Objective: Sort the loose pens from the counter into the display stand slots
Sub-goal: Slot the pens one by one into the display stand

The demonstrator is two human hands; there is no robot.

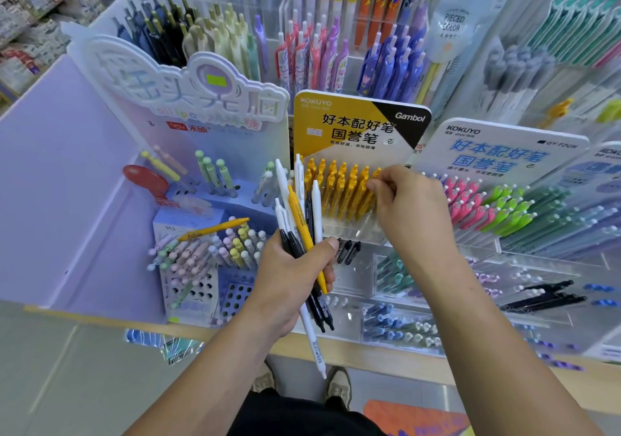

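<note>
My left hand grips a bundle of loose pens, white, black and one yellow, their clicker ends fanned upward in front of the stands. My right hand reaches into the yellow Kokuyo display stand, its fingertips pinching a yellow pen at the right end of the row of yellow pens. Another yellow pen lies loose across the pastel pens in the blue peg stand to the left.
A stand of pink, green and teal pens sits to the right under a white Kokuyo card. Clear acrylic trays with black and blue pens lie along the wooden counter edge. Tall racks of pens rise behind.
</note>
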